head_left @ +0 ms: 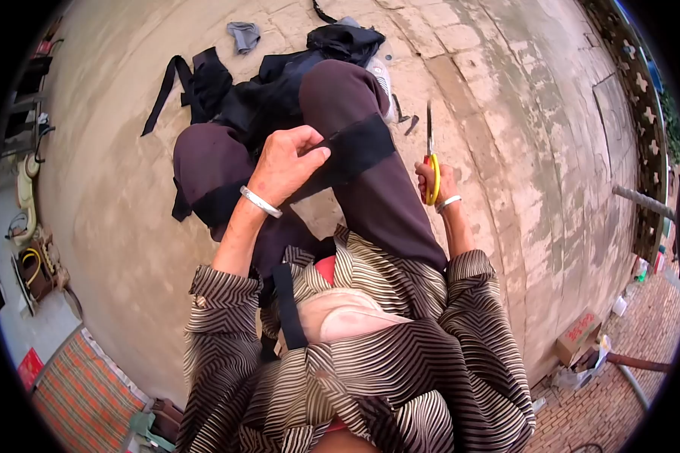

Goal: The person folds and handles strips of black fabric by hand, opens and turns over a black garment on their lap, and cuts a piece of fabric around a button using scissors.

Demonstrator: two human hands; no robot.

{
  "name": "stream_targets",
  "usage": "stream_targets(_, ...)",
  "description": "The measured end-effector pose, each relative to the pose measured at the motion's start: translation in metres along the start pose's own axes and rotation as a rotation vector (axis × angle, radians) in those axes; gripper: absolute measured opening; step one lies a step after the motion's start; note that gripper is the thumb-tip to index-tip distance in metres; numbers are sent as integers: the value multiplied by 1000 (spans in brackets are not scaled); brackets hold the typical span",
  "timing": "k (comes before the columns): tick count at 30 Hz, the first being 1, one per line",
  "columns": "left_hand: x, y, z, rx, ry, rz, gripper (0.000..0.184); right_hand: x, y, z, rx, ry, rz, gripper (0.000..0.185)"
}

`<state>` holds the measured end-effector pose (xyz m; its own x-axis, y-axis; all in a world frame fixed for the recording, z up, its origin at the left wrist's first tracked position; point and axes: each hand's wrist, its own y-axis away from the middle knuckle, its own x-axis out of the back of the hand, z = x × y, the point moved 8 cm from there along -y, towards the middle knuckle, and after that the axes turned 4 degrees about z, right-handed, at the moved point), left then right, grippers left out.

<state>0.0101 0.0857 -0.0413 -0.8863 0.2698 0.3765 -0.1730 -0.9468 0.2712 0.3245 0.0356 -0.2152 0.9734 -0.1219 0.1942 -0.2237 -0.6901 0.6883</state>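
Note:
My left hand (285, 162) is closed, thumb and fingers pinching the end of a black cloth strip (359, 151) that lies across my right thigh. Off to the right, my right hand (447, 183) grips a pair of scissors (432, 170) by its yellow and red handles, blades pointing away from me. More black cloth (219, 202) hangs over my left thigh. In front of my knees, a heap of black fabric (268, 90) is spread on the ground. Another black strip (288, 306) rests against my striped shirt, near a pale pink cloth pad (355, 315).
A small grey cloth (243, 36) lies on the concrete ground (98, 189) beyond the heap. Small dark scraps (411, 124) are beside my right foot. A cardboard box (579, 338) stands at the right, and a striped mat (83, 392) lies at the lower left.

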Motion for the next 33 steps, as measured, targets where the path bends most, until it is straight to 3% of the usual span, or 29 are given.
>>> stream_targets(5,1,5,2,67,73,8,11,8,-22,38,-51,-10,-31,30)
stream_targets(13,-3,6,4,53,103,33,12,25,-71,116,-48,137,164,33)
stream_targets(15,-4,6,5,48,112,35,12,31,-91,138,-25,459,272,33)
stream_targets(17,-6,6,6,59,123,21,12,30,-97,155,-104,475,239,32)
stream_targets(19,-8,7,7,70,136,8,12,29,-129,198,-32,656,161,31)
stream_targets(27,-9,10,9,121,155,-10,12,24,-79,158,-128,900,133,40)
stream_targets(29,-11,10,9,111,170,-4,12,20,-86,171,-77,870,154,41)
stream_targets(30,-12,10,9,104,189,2,12,22,-97,183,93,865,257,40)
stream_targets(33,-12,10,13,89,198,-7,11,20,-99,184,7,905,147,42)
